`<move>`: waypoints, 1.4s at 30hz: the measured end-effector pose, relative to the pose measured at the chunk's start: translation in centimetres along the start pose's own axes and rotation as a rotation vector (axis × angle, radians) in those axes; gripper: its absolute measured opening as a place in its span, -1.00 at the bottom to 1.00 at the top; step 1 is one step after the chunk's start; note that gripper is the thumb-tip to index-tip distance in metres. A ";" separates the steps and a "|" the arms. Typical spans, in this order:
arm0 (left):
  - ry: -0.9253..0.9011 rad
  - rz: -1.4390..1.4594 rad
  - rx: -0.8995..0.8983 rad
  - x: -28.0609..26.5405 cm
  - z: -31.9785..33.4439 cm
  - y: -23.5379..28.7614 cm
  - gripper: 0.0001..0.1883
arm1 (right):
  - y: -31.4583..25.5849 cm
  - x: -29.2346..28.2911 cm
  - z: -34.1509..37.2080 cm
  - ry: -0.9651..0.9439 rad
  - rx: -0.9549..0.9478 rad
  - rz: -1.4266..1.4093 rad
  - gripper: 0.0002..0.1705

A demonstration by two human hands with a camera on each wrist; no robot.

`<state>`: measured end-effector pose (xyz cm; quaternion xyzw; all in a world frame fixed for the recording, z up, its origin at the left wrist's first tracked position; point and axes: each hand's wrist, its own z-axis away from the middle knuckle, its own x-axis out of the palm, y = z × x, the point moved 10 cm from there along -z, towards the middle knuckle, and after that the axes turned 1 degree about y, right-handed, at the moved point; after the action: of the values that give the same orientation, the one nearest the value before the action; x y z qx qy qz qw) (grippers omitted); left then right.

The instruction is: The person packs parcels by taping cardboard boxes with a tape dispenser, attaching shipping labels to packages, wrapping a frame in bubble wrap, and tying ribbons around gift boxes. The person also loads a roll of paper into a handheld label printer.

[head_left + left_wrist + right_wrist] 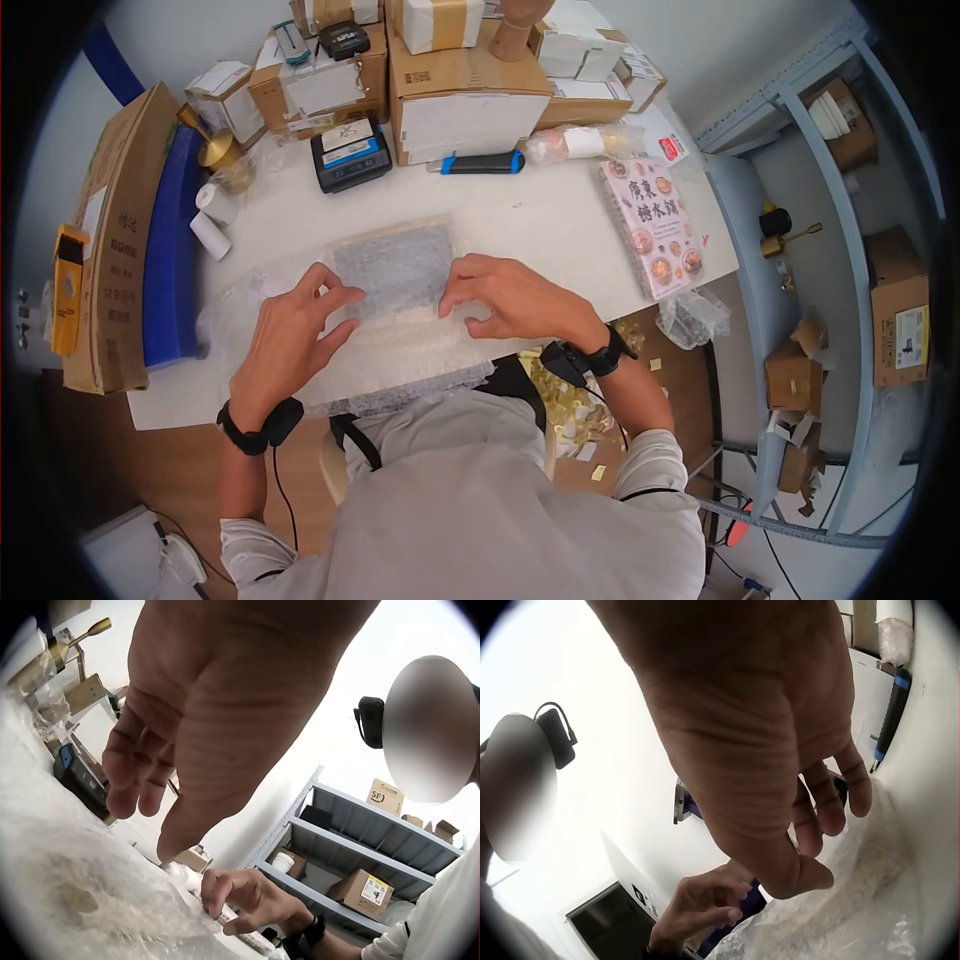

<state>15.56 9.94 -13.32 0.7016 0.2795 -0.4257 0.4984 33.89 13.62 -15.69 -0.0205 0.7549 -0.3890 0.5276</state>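
A flat item in clear bubble wrap (395, 265) lies on the white table, with more wrap spread below it toward the table's front edge. The left hand (290, 330) is at its left side, thumb and fingers bent and apart. At its right side is the right hand (515, 298), its fingers bent and thumb apart. Neither hand visibly grips anything. In the left wrist view the left hand (217, 712) hovers over the wrap (90, 892); in the right wrist view the right hand (757, 750) is above the wrap (840, 900). Whether any fingertip touches it, I cannot tell.
Behind the wrap are a black device (350, 155), a blue-black cutter (482, 162) and cardboard boxes (470, 85). A pink book (652, 228) lies at the right, white rolls (212, 220) at the left. Grey shelving (850, 150) stands beyond the table's right edge.
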 end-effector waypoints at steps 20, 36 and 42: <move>-0.338 0.080 0.085 4.8 -0.2 2.3 -0.44 | 1.3 -0.7 -0.6 0.058 0.214 -0.136 -0.79; -0.063 0.392 -0.118 5.4 -2.4 -3.3 -0.82 | 6.9 0.9 0.0 0.290 0.580 0.314 -0.23; 0.097 0.388 -0.124 4.4 -2.1 -4.5 -0.82 | 8.7 2.1 -0.6 0.295 0.750 -0.279 -0.13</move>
<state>14.63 13.30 -18.93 0.7299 0.1886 -0.2694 0.5992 35.77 19.15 -22.56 0.1266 0.6186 -0.7031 0.3270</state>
